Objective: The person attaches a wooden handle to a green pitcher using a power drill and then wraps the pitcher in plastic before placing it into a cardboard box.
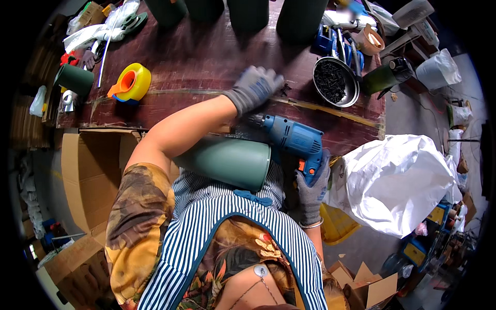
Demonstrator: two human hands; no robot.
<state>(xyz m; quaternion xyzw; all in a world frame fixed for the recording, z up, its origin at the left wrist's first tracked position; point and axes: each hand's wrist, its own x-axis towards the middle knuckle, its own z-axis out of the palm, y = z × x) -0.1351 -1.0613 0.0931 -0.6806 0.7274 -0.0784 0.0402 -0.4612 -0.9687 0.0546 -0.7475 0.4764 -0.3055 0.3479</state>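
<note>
My right hand (313, 187), in a grey glove, is wrapped round the grip of a blue power drill (295, 135) with an orange trigger. The drill points left, its chuck at the table's front edge. My left hand (254, 89), also gloved, is over the table with its fingers curled in and slightly blurred. Whatever those fingers may hold is hidden. Just right of them lie a few small dark screws (284, 90). Across my lap rests a dark green plastic cylinder (232, 161) on its side, partly covered by my left forearm.
A metal bowl of black screws (330, 82) stands on the dark red table (191, 67). Yellow tape (135, 82) sits at left; several green cylinders (248, 14) line the far side. A white sack (395, 181) is at right, an open cardboard box (85, 181) at left.
</note>
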